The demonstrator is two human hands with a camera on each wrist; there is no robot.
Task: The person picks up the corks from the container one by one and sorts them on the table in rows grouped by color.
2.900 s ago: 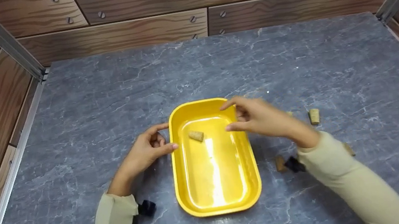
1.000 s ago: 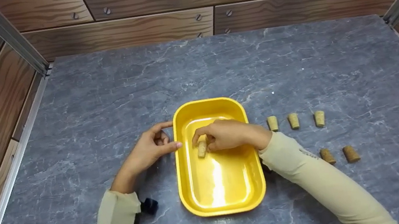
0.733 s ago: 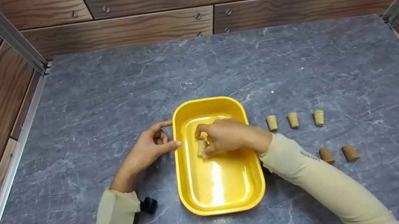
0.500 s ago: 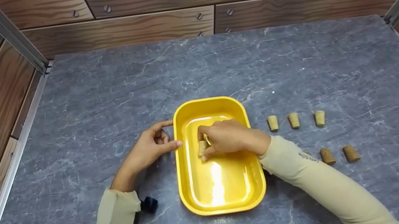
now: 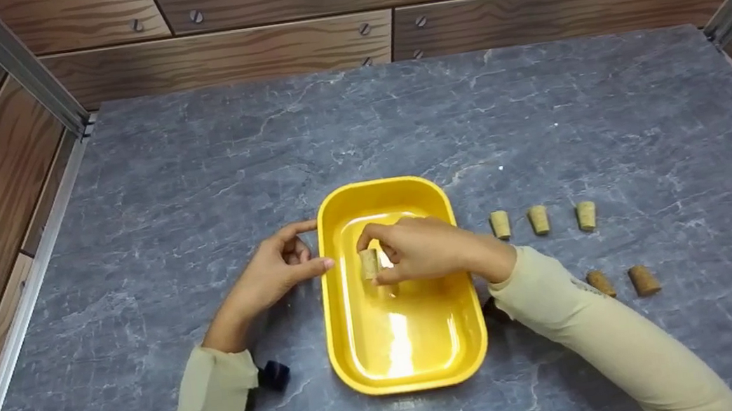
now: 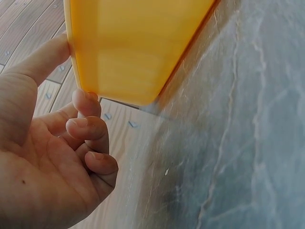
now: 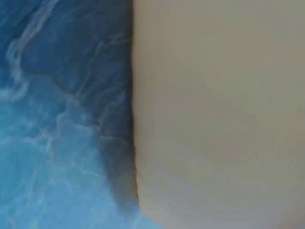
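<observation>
A yellow plastic tray [image 5: 412, 382] with rounded corners lies on the table in the head view. My right hand [image 5: 424, 247] reaches over its right wall and pinches a light cork stopper [image 5: 369, 264] between thumb and index finger, close over the tray's floor. At the tray's left side my left hand [image 5: 278, 265] holds the rim, thumb over the edge and index finger against the outer wall. The left wrist view shows this left hand [image 6: 62, 138] with its other fingers curled beside the tray wall [image 6: 128, 52]. A pale beige surface fills most of the right wrist view.
Right of the tray, three light corks [image 5: 538, 220] stand in a row on the grey marbled table [image 5: 260, 156]. Nearer the right sleeve [image 5: 600, 316] are two darker corks [image 5: 644, 280], one partly hidden by it. Wood-patterned panels [image 5: 219, 58] border the table.
My right hand has come from the tray's right rim into the tray, turned the cork lying there more upright and pinched it, lifting it slightly. My left hand has stayed at the rim.
</observation>
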